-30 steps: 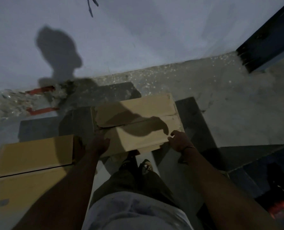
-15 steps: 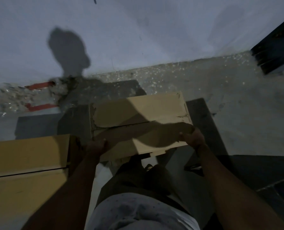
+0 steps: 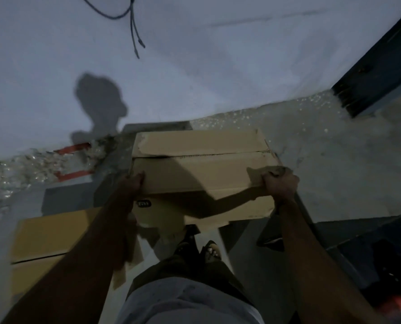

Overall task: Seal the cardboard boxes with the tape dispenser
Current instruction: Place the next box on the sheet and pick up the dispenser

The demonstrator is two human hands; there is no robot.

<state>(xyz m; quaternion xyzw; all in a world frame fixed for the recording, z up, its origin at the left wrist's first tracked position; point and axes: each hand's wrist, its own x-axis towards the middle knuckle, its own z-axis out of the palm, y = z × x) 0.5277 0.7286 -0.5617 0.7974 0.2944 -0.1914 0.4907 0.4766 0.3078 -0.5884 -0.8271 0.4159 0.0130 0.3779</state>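
Observation:
I hold a brown cardboard box (image 3: 201, 169) off the floor in front of me, its top flaps folded down with an open seam along the middle. My left hand (image 3: 134, 183) grips its left end and my right hand (image 3: 280, 183) grips its right near corner. A second cardboard box (image 3: 52, 239) lies on the floor at the lower left, partly behind my left forearm, its flaps also folded shut. No tape dispenser can be made out for sure; a dim orange-red object (image 3: 398, 305) sits at the lower right edge.
A pale wall (image 3: 194, 66) rises just beyond the box, with a loose cable (image 3: 134, 24) hanging on it. Red strips (image 3: 73, 148) and rubble lie at the wall's foot on the left. A dark door frame (image 3: 377, 66) stands at right. My feet (image 3: 201, 249) are below the box.
The box has come up off the floor and nearer to me, tilted so its front face shows. Both hands have shifted to its ends. My view has tipped upward.

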